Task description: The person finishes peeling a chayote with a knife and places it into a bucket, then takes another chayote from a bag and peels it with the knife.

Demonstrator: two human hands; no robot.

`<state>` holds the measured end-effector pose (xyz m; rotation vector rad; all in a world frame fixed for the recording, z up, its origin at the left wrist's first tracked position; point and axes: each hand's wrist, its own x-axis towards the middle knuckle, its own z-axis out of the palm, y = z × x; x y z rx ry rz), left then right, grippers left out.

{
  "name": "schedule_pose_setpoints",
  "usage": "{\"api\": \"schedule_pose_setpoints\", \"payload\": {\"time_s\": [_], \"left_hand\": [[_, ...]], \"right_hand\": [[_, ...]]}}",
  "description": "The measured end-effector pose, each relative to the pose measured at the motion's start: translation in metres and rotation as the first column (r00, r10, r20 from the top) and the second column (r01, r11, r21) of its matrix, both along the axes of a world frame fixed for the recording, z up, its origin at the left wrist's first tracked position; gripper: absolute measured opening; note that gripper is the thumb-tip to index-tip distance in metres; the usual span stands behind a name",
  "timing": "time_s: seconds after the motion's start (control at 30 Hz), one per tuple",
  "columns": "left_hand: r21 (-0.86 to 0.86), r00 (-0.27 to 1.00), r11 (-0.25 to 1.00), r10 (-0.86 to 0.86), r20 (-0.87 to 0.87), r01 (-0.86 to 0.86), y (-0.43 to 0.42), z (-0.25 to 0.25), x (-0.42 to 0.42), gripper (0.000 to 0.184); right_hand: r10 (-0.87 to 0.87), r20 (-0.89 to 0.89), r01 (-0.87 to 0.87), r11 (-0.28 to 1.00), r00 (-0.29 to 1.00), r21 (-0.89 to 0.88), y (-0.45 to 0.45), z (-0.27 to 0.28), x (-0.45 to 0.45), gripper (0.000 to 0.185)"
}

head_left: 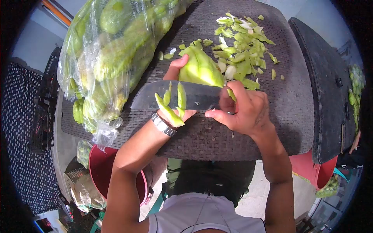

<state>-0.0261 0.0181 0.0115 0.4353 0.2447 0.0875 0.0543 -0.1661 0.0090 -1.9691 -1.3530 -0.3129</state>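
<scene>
A pale green chayote (200, 66) is held over the dark woven table by my left hand (177, 66), closed around its side. Part of that hand is hidden behind the blade. My right hand (248, 108) is closed on a broad dark knife (202, 94), whose blade lies across in front of the chayote. Several strips of green peel (181, 96) cling to the flat of the blade. Just beyond my right hand, a heap of green and whitish peelings (243, 58) is spread on the table.
A large clear plastic bag of chayotes (124, 50) lies on the table's left side. Below are a red bin (104, 167) at left and another red bin (311, 169) at right. A dark panel (324, 85) stands along the right of the woven table (289, 116).
</scene>
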Motion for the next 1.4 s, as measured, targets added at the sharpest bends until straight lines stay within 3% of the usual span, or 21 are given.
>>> {"api": "schedule_pose_setpoints", "payload": {"time_s": [0.2, 0.4, 0.47, 0.5, 0.63, 0.73, 0.8, 0.87, 0.9, 1.0, 1.1, 1.2, 1.4], "left_hand": [[0.021, 0.999, 0.999, -0.03, -0.04, 0.031, 0.006, -0.003, 0.002, 0.048], [0.075, 1.0, 0.997, 0.016, 0.0, -0.016, 0.015, -0.011, 0.007, 0.047], [0.058, 1.0, 0.998, 0.004, 0.004, -0.005, 0.017, -0.014, 0.005, 0.047], [0.133, 0.998, 0.991, 0.018, 0.06, -0.025, 0.012, -0.006, 0.003, 0.05], [0.148, 0.995, 0.987, 0.045, 0.094, -0.059, 0.007, 0.005, 0.002, 0.053], [0.015, 0.998, 1.0, -0.013, 0.068, 0.012, 0.013, -0.001, 0.003, 0.051], [0.027, 0.996, 0.999, 0.033, 0.08, -0.036, 0.011, -0.005, 0.004, 0.051], [0.001, 0.991, 0.998, 0.065, 0.113, -0.065, 0.014, -0.022, 0.005, 0.056], [-0.068, 0.999, 0.998, 0.016, 0.051, -0.013, 0.017, -0.025, 0.008, 0.057], [-0.067, 0.976, 0.996, -0.045, 0.214, 0.061, 0.023, -0.03, 0.009, 0.06], [-0.043, 0.996, 0.999, 0.035, 0.079, -0.032, 0.014, -0.025, 0.008, 0.061], [-0.064, 0.994, 0.994, -0.082, 0.069, 0.086, 0.014, -0.017, 0.007, 0.045], [-0.037, 0.987, 0.995, -0.091, 0.13, 0.097, 0.018, -0.024, 0.009, 0.049]], "right_hand": [[-0.033, -0.027, 0.033, 0.999, 0.999, 0.001, -0.003, 0.002, 0.01, 0.056], [0.029, -0.175, -0.043, 0.996, 0.984, -0.077, -0.013, 0.01, 0.028, 0.052], [-0.207, -0.23, 0.152, 0.959, 0.951, -0.238, -0.018, 0.009, 0.039, 0.051], [-0.321, -0.241, 0.238, 0.918, 0.916, -0.317, -0.02, 0.008, 0.047, 0.051], [-0.415, -0.311, 0.358, 0.906, 0.855, -0.224, -0.037, 0.008, 0.083, 0.05], [-0.364, -0.336, 0.315, 0.93, 0.869, -0.192, -0.033, 0.013, 0.066, 0.049], [-0.303, -0.337, 0.241, 0.947, 0.892, -0.213, -0.028, 0.02, 0.051, 0.049], [-0.132, -0.343, 0.085, 0.985, 0.93, -0.149, -0.022, 0.018, 0.033, 0.049], [-0.048, -0.341, 0.008, 0.993, 0.939, -0.118, -0.019, 0.017, 0.027, 0.05], [0.067, -0.32, -0.099, 0.992, 0.945, -0.084, -0.012, 0.011, 0.02, 0.051], [0.072, -0.358, -0.11, 0.99, 0.931, -0.087, -0.013, 0.01, 0.023, 0.052], [0.097, -0.326, -0.126, 0.99, 0.94, -0.069, -0.012, 0.008, 0.02, 0.053], [0.118, -0.237, -0.15, 0.981, 0.964, -0.124, -0.015, 0.012, 0.025, 0.054]]}}
